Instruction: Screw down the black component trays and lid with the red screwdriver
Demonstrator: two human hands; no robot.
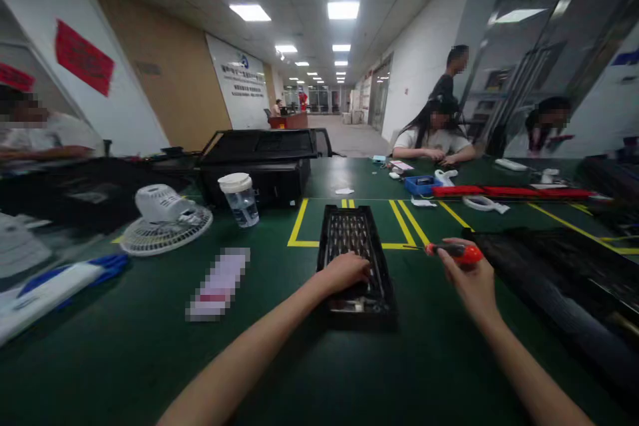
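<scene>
My right hand [469, 273] is wrapped round the red and black handle of a screwdriver [456, 252]. Its thin shaft points left, above the green table. My left hand [347, 271] reaches over a black case [327, 229] in front of me, which holds rows of small metal pieces, perhaps bits. Its fingers are curled down among them, and whatever they pinch, if anything, is hidden. At the case's near end lies a light-coloured part [358, 305] too blurred to name.
A lidded plastic cup [240, 201], a white fan [167, 221] and a pixelated phone-like thing [219, 285] are on the left. Behind stands a large black case [259, 176]. A blue tray [422, 184] lies at the far side; a long black item [559, 286] at right. People sit opposite.
</scene>
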